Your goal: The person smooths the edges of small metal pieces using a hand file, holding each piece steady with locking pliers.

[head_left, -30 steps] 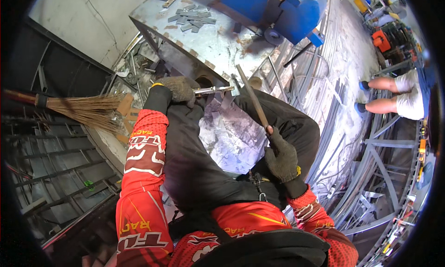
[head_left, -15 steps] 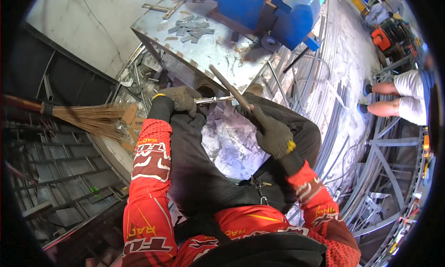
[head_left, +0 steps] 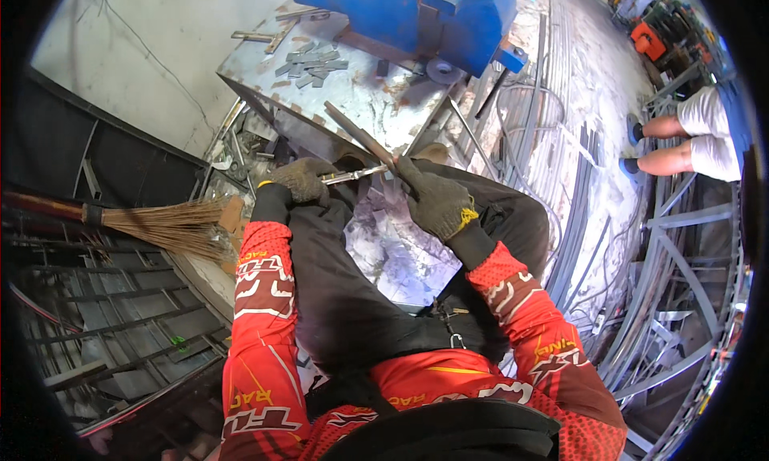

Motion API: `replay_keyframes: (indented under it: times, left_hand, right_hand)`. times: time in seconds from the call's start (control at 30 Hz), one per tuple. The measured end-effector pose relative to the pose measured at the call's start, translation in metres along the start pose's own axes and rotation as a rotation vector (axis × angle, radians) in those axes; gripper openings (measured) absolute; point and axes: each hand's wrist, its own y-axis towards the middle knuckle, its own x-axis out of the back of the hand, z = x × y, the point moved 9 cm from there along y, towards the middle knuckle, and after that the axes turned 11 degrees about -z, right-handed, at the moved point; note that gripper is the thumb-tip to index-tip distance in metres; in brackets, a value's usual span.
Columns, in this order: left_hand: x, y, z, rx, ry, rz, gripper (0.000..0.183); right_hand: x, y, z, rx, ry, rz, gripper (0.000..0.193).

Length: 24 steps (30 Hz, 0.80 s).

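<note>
My left hand (head_left: 298,181), in a dark knit work glove, is closed around a slim silver metal tool (head_left: 352,175); its exact kind does not show. The tool points right, over the gap between my legs. Wrapped round the lower end of a long, narrow, brownish bar (head_left: 352,130) is my gloved right hand (head_left: 437,198). The bar slants up and left toward the metal table (head_left: 276,92). Its lower part meets or crosses the tool's tip; whether they touch I cannot tell. Both hands are above my knees.
Small flat metal pieces (head_left: 308,63) lie on the table near a blue machine (head_left: 400,16). A straw broom (head_left: 164,225) is at the left, above a dark metal grid (head_left: 112,317). Long metal bars (head_left: 573,197) cover the floor at right. Another person's legs (head_left: 669,144) show at far right.
My right hand and the bar have shifted left, bringing the bar's lower part to the silver tool's tip. My left hand has stayed nearly in place, still gripping the tool.
</note>
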Motion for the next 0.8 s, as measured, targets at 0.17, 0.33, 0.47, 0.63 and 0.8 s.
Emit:
replay_keyframes:
  times: [0.17, 0.33, 0.47, 0.63, 0.8]
  left_hand:
    - [0.012, -0.006, -0.016, 0.067, 0.014, 0.002, 0.076]
    - [0.010, -0.003, -0.009, 0.039, 0.026, 0.039, 0.074]
    - [-0.002, 0.000, 0.004, 0.057, 0.052, 0.022, 0.074]
    - [0.002, 0.001, -0.009, 0.050, 0.009, -0.047, 0.074]
    - [0.007, -0.009, 0.007, 0.118, 0.071, 0.007, 0.072]
  right_hand:
    - [0.024, -0.080, -0.020, -0.145, -0.084, 0.230, 0.072]
    - [0.043, -0.106, -0.014, -0.155, 0.011, 0.072, 0.078]
    - [-0.002, -0.040, -0.008, -0.106, -0.019, 0.081, 0.067]
    - [-0.012, 0.011, -0.002, -0.004, -0.075, -0.029, 0.060]
    - [0.018, -0.066, -0.006, -0.177, -0.061, 0.195, 0.068]
